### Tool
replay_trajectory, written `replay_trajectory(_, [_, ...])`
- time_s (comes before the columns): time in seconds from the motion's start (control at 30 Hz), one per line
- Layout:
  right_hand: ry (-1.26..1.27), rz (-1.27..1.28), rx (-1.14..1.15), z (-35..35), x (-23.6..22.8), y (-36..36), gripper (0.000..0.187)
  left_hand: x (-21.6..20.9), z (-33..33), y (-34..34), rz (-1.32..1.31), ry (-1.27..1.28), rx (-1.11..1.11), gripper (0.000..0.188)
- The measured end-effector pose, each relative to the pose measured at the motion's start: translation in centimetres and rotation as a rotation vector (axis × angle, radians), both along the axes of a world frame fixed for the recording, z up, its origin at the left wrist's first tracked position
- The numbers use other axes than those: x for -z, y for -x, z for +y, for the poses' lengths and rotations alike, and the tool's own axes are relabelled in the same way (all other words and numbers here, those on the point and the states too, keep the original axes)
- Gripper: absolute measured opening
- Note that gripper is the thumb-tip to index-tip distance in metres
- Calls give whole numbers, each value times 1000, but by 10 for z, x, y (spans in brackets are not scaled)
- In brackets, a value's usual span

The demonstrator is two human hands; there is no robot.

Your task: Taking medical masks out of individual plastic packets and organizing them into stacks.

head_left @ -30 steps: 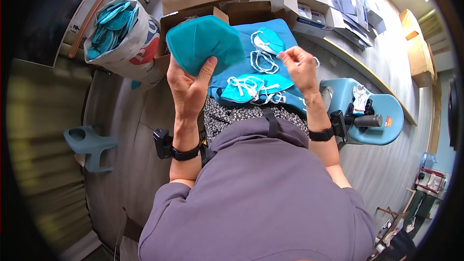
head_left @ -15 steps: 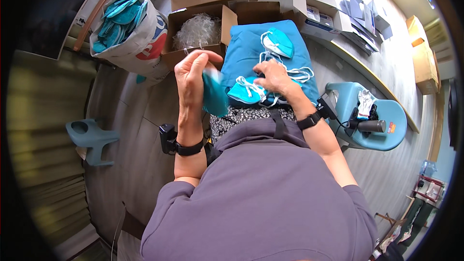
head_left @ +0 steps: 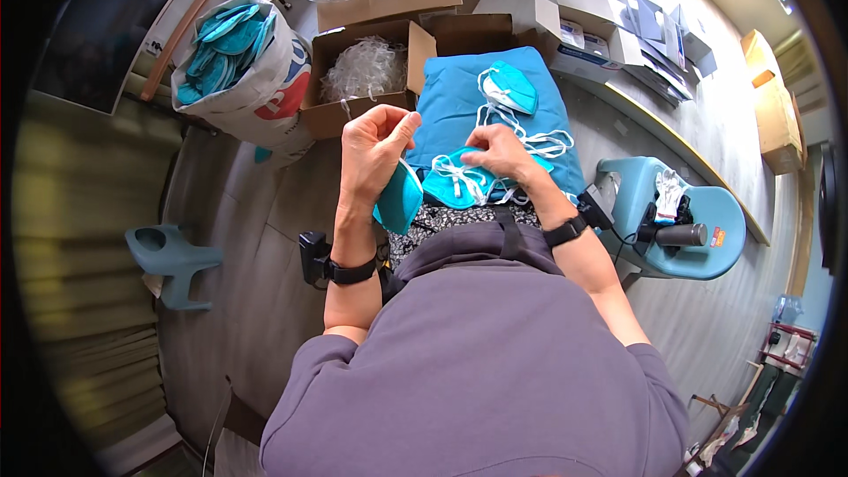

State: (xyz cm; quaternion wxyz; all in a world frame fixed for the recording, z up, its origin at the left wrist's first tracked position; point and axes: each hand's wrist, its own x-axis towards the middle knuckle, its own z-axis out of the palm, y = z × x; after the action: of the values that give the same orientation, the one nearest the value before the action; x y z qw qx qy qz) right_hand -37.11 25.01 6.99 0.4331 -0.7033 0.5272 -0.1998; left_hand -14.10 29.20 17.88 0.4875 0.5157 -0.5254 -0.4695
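Observation:
My left hand [head_left: 375, 155] is raised at the cushion's left edge, thumb and fingers pinched together. A teal face mask [head_left: 402, 200] hangs tilted beside its palm; where it is gripped is hidden. My right hand [head_left: 505, 155] bends over the near part of a blue cushion [head_left: 442, 88] on my lap. Its fingers are closed at another teal mask with knotted white straps [head_left: 458, 174]; what lies between the fingertips is hidden. Farther up the cushion rests a teal and white mask [head_left: 512, 87], its white straps [head_left: 549, 143] trailing toward my right hand.
A white sack [head_left: 287, 79] full of teal masks stands at the far left. Beside it, a cardboard box [head_left: 327, 115] holds clear plastic pieces. To the right, a blue stool [head_left: 720, 252] bears a dark bottle and white gloves. Another blue stool [head_left: 172, 261] stands left.
The mask at my left hand has stopped swinging and hangs lower. My left hand has moved slightly right and down. My right hand has shifted slightly down, its fingers closer to the near mask.

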Motion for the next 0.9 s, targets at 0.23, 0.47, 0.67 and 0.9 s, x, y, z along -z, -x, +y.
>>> replay_trajectory(0.23, [47,-807,275,3,-47,12,7,1,1,-4,-110,32,11,43])
replay_trajectory(0.47, [477,-550,403,8,-73,7,6,16,6,24,-171,17,283,21])
replay_trajectory(0.67, [811,-138,277,29,-101,-2,48,19,4,33,11,94,13,21])
replay_trajectory(0.9, [1136,3,317,41,-105,-14,58,24,2,36,109,85,-50,24])
